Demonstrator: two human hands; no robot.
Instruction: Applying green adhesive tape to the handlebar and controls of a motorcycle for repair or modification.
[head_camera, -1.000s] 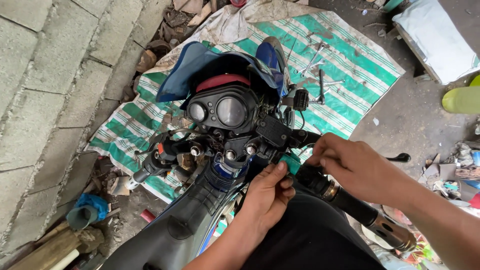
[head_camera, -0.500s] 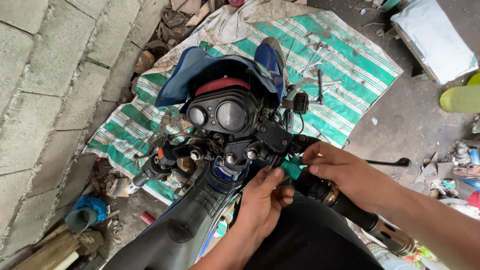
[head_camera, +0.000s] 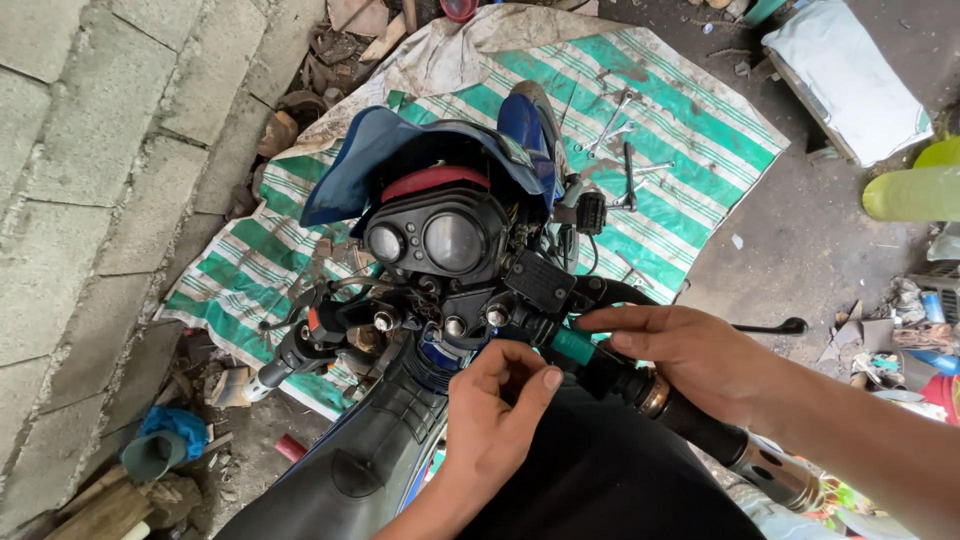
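Seat: black motorcycle seat (head_camera: 600, 470) fills the lower middle, closest to the camera.
Left hand: left hand (head_camera: 495, 420) comes up from the bottom edge, fingers (head_camera: 530, 385) curled together, thumb and forefinger pinched on something too small to make out, just below the handlebar clamp bolts (head_camera: 455, 325).
Right hand: right hand (head_camera: 690, 355) reaches in from the right, fingers laid over the right handlebar, closed loosely around it; forefinger tip touching a green sleeve (head_camera: 572, 345) on the bar.
Right grip: black throttle grip (head_camera: 700, 425) with a metal bar end (head_camera: 785, 480) runs down-right beneath the right forearm.
Left grip: left handlebar grip (head_camera: 285, 360) with red switch, unheld, well apart from both hands.
Gauges: two round dials (head_camera: 435, 240) in a black housing, just beyond the hands.
Front cover: blue fairing (head_camera: 400, 150) tilted forward above the dials.
Ground sheet: green-and-white striped tarp (head_camera: 700, 130) under the bike; wrenches (head_camera: 615, 115) lying on it, far side.
Wall: grey block wall (head_camera: 90, 150) at left.
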